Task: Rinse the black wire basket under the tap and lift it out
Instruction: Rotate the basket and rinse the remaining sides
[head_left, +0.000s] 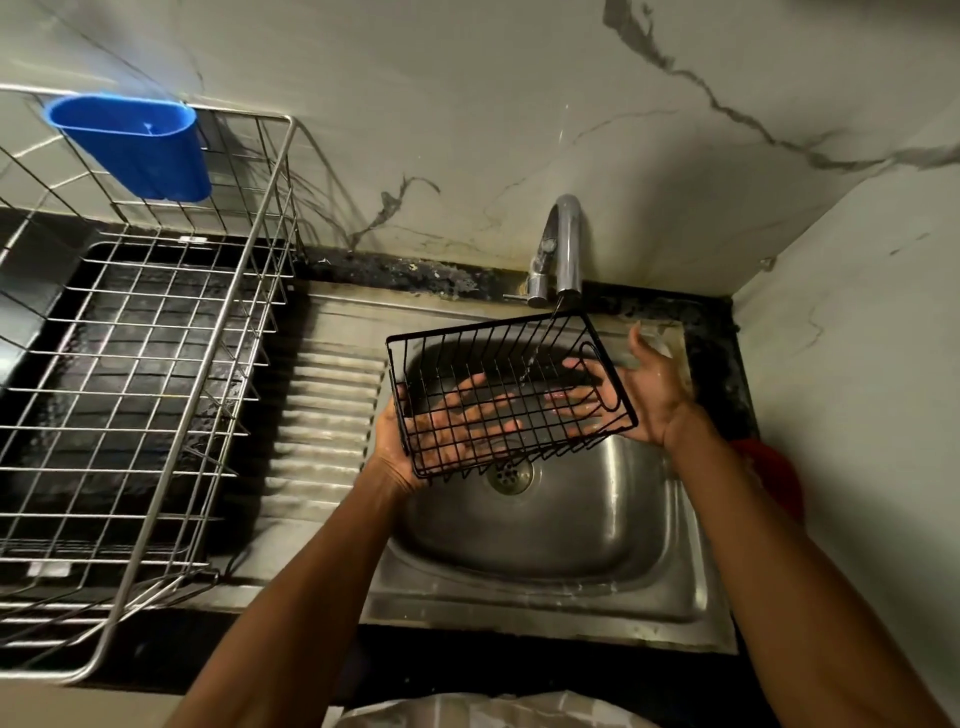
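The black wire basket (511, 392) hangs tilted over the steel sink (545, 540), its far corner just under the tap (563, 249) so the thin stream runs through the wires (rinsing looks underway). The left hand (415, 436) cradles it from beneath, fingers spread flat; the right hand (644, 395) steadies the right end, fingers extended.

the sink (649, 561) sits in the desk (711, 332), with the tap (563, 244) behind it by the wall. the wire basket (511, 395) is held tilted over the sink, under the tap. the left hand (441, 431) is under its left side and the right hand (644, 387) at its right end. the dish rack (140, 364) stands left of the sink, a cutlery cup (135, 145) hanging on its back rail.
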